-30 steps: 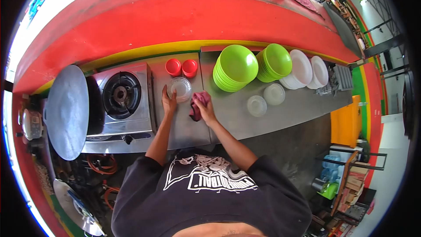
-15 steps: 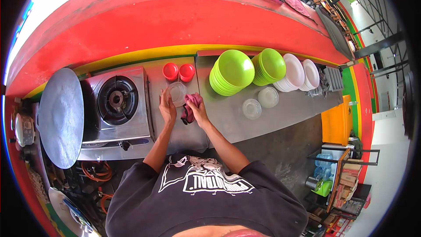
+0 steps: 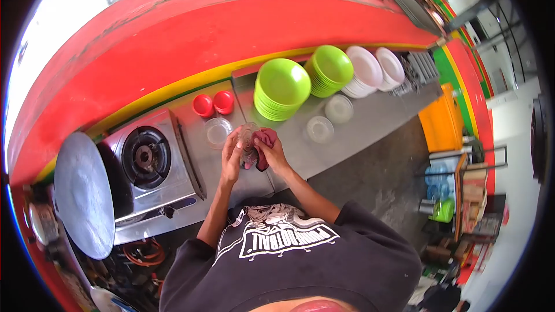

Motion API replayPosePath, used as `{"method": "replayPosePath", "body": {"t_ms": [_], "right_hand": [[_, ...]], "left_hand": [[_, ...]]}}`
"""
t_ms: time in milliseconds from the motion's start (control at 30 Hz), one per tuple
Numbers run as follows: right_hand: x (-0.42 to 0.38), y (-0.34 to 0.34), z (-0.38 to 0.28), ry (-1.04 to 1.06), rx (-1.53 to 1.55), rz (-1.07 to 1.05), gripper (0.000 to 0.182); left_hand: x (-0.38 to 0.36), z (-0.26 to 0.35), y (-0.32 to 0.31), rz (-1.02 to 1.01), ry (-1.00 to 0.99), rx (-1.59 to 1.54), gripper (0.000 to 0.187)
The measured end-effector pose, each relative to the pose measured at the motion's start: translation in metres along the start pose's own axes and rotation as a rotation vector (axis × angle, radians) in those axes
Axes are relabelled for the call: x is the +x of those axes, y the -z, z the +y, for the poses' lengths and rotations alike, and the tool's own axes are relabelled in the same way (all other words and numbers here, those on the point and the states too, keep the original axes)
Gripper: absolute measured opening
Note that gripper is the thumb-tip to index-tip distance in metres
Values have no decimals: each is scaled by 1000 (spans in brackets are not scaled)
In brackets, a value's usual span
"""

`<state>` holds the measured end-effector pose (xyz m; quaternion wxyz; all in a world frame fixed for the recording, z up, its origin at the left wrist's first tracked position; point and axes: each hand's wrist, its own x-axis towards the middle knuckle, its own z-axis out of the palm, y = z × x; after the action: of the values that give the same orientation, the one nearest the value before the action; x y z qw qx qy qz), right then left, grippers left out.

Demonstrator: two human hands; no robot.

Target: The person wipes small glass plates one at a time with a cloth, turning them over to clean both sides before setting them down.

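A: Where is the clear dish (image 3: 248, 136) exactly?

B: Between the person's hands, lifted off the counter (image 3: 300, 153) and tilted up rather than level. The left hand (image 3: 232, 153) has its fingers wrapped on one side of it.

A: And the right hand (image 3: 274, 155)?

B: Its fingers are bunched around a maroon cloth (image 3: 266, 137), which presses up against the dish's other side.

A: How would you expect the dish to handle?

B: Light, I'd judge, and stiff. I can't tell glass from plastic here; if it's glass, treat it as breakable. The smooth surface could slide, more so if damp, though no wetness can be made out.

A: Best place to hold it?

B: By the rim and outer wall, fingers spread, without a hard squeeze. The cloth looks soft and limp, so it can take a loose fistful anywhere and cushions that side.

A: What lies around them?

B: Another clear dish (image 3: 218, 133) sits on the counter just beyond the left hand, with two red cups (image 3: 214, 104) behind it. To the right are two more clear dishes (image 3: 319, 129), then stacked green bowls (image 3: 282, 89) behind. The stove (image 3: 145, 162) stands further left.
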<state>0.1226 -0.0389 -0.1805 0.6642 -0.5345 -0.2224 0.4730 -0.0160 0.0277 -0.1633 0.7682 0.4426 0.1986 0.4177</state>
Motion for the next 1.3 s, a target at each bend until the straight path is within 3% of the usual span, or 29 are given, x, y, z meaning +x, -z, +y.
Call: {"method": "replayPosePath", "body": {"t_ms": [33, 133, 167, 267, 300, 400, 467, 600, 733, 833, 900, 967, 1100, 1167, 1300], "right_hand": [[-3, 3, -2, 54, -29, -2, 43], [-21, 4, -14, 174, -218, 46, 45], [-27, 3, -22, 205, -298, 61, 46], [-44, 4, -51, 15, -686, 77, 51], [-50, 3, -54, 63, -705, 75, 52], [-69, -4, -57, 168, -791, 70, 54], [-81, -10, -61, 187, -892, 66, 52], [-90, -20, -67, 431, -830, -153, 46], [-93, -41, -81, 504, -724, -92, 48], [-80, -43, -78, 665, -735, 13, 51], [-77, -42, -82, 721, -856, 93, 54], [-74, -40, -81, 777, -960, 187, 54], [-80, -32, -81, 792, -1042, 211, 57], [-92, -31, -84, 723, -975, 95, 56], [-108, -34, -81, 654, -759, -84, 52]], "left_hand": [[-4, 8, -12, -86, 91, -50, 67], [-10, 3, -38, -191, 116, -425, 71], [-9, -4, -40, -110, 138, -380, 76], [-12, -3, -47, -89, 245, -591, 77], [-13, -3, -47, -70, 292, -640, 77], [-13, 2, -45, -74, 311, -672, 76], [-13, 5, -47, -6, 351, -521, 80], [-17, 5, -47, -55, 393, -377, 79], [-27, 7, -49, -186, 448, -553, 78], [-27, 11, -56, -179, 369, -494, 77], [-28, 18, -59, -89, 310, -452, 72], [-30, 26, -60, -127, 293, -436, 70], [-26, 45, -67, -159, 226, -420, 73], [-19, 45, -63, -232, 205, -412, 78], [-21, 49, -72, -152, 285, -403, 80]]}}
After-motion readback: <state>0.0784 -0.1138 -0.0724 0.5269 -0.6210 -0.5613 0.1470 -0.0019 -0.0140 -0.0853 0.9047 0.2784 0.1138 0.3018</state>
